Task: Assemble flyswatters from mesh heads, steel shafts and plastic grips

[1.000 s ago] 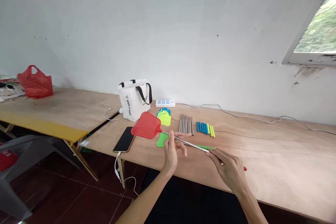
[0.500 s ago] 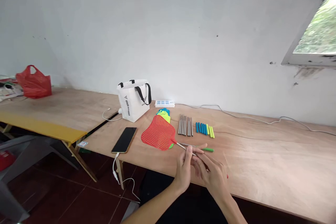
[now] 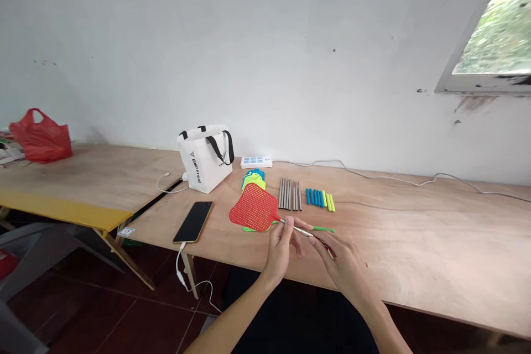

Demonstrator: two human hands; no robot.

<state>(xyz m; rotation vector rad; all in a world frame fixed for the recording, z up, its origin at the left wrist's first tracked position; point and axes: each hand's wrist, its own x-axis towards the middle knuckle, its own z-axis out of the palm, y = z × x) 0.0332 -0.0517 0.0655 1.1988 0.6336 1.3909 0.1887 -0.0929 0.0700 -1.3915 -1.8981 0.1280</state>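
Note:
A red fly swatter (image 3: pixel 255 208) with a perforated head and a thin metal rod lies across my two hands. My left hand (image 3: pixel 280 250) pinches the rod just behind the head. Further along, my right hand (image 3: pixel 343 266) is closed around the red handle, whose tip pokes out past the palm. Beneath the red head, a green swatter rests on the table, its green handle (image 3: pixel 323 228) showing beyond my fingers. Yellow and blue swatter heads (image 3: pixel 254 178) are stacked behind. Several metal tubes (image 3: pixel 289 194) and several blue and yellow handle grips (image 3: pixel 319 199) lie in rows.
To the left, a black phone (image 3: pixel 193 222) sits on the wooden table (image 3: pixel 431 249) with a charging cable. Behind it stands a white bag (image 3: pixel 205 163) beside a power strip (image 3: pixel 256 162). A red plastic bag (image 3: pixel 43 138) is on the far left table.
My hands have moved apart along the rod, the right one sliding back toward the handle. More metal rod shows between them. The camera view has shifted slightly.

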